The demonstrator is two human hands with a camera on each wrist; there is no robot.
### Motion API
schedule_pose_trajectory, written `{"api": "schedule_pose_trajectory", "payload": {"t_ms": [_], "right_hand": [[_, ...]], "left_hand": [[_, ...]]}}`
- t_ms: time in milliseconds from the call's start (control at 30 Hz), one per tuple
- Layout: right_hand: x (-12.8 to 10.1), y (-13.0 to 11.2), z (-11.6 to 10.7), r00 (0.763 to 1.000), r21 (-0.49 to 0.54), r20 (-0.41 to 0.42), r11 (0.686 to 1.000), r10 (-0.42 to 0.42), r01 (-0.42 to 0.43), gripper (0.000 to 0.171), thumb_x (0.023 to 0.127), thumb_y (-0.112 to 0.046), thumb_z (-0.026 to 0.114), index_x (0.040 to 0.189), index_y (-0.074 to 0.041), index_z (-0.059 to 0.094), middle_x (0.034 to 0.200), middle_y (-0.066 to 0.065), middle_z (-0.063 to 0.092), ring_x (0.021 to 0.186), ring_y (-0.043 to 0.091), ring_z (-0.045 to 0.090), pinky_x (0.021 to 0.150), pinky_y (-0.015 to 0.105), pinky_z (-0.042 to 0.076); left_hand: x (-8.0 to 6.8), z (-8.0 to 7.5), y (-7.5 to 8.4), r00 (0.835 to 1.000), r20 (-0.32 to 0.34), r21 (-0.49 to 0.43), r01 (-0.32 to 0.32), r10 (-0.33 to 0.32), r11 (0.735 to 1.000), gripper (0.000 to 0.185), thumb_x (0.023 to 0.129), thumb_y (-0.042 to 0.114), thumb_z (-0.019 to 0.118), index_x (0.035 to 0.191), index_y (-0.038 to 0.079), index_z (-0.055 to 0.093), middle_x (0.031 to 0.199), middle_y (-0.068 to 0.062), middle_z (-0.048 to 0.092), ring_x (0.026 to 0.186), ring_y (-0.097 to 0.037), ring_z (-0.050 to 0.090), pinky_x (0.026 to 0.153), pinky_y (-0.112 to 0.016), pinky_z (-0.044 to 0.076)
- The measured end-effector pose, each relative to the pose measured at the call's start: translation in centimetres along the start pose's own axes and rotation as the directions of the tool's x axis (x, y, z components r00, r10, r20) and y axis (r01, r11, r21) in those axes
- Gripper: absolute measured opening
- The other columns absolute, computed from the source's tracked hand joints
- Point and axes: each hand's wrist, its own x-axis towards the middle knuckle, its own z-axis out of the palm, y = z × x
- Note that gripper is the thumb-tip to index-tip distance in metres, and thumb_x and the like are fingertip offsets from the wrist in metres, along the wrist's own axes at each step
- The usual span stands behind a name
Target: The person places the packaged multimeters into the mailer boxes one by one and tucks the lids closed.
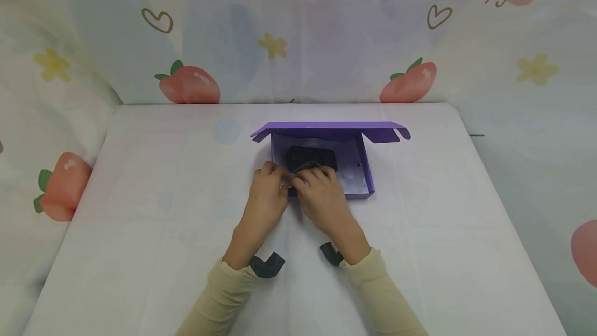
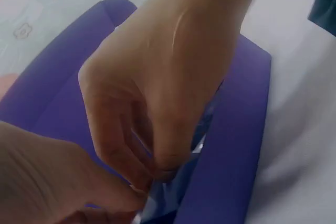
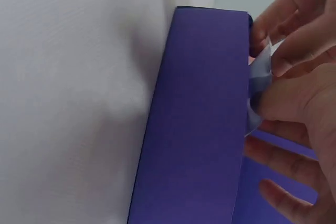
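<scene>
Purple box (image 1: 361, 170) sat open mid-table, lid flap raised at the far side, long axis running left to right. Dark item in clear wrap (image 1: 311, 159) lay inside toward the left end, just beyond the fingertips. Left hand (image 1: 266, 196) and right hand (image 1: 324, 198) met at the near-left wall, equally close to it. Both pinched the clear plastic film (image 3: 261, 74) at the box edge (thumb against fingers, curled). White cloth-covered table (image 1: 163, 196) underneath; strawberry-print backdrop (image 1: 188, 84) behind.
</scene>
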Motion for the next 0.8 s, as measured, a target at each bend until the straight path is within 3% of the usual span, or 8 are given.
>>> {"api": "schedule_pose_trajectory", "payload": {"t_ms": [200,367,600,700,800], "right_hand": [[-0.2,0.3,0.1,1.000,0.034,-0.006,0.999,0.024,-0.024,0.016,0.091,-0.009,0.077,0.106,-0.017,0.075,0.108,0.002,0.075,0.105,0.026,0.071,0.095,0.048,0.053],[-0.4,0.4,0.2,0.998,0.103,-0.035,0.993,0.055,-0.051,0.016,0.092,-0.009,0.078,0.106,-0.016,0.076,0.107,0.001,0.076,0.105,0.025,0.071,0.096,0.049,0.053],[-0.4,0.3,0.2,0.995,0.142,-0.035,0.986,0.089,-0.083,0.013,0.090,-0.009,0.079,0.100,-0.017,0.078,0.104,0.000,0.076,0.105,0.024,0.070,0.098,0.049,0.052],[-0.4,0.2,0.1,0.995,0.138,-0.029,0.987,0.093,-0.088,0.012,0.089,-0.009,0.080,0.099,-0.016,0.078,0.103,0.000,0.076,0.104,0.024,0.071,0.097,0.049,0.053],[-0.3,0.2,0.0,0.995,0.133,-0.009,0.987,0.097,-0.095,0.012,0.089,-0.008,0.080,0.099,-0.016,0.079,0.104,0.000,0.076,0.106,0.024,0.071,0.098,0.050,0.053]], "left_hand": [[-0.4,-0.3,0.1,0.991,0.038,0.178,-0.137,0.132,0.975,0.031,0.081,-0.011,0.079,0.108,0.000,0.070,0.116,-0.021,0.064,0.101,-0.039,0.059,0.090,-0.044,0.053],[-0.4,0.0,-0.6,0.954,0.001,0.348,-0.282,0.300,0.894,0.027,0.080,-0.015,0.075,0.100,0.000,0.066,0.105,-0.016,0.064,0.093,-0.035,0.060,0.087,-0.040,0.051],[-0.7,0.0,-1.5,0.918,0.008,0.448,-0.358,0.397,0.819,0.014,0.088,-0.007,0.074,0.097,0.003,0.072,0.105,-0.011,0.070,0.104,-0.032,0.066,0.085,-0.034,0.061],[-0.7,-0.1,-1.7,0.892,0.011,0.500,-0.396,0.452,0.770,0.016,0.085,-0.005,0.078,0.098,0.004,0.076,0.107,-0.010,0.072,0.108,-0.031,0.067,0.085,-0.034,0.061],[-0.6,-0.1,-1.9,0.862,0.025,0.523,-0.442,0.506,0.729,0.015,0.084,-0.004,0.080,0.096,0.006,0.077,0.100,-0.008,0.072,0.101,-0.027,0.067,0.081,-0.034,0.060]]}}
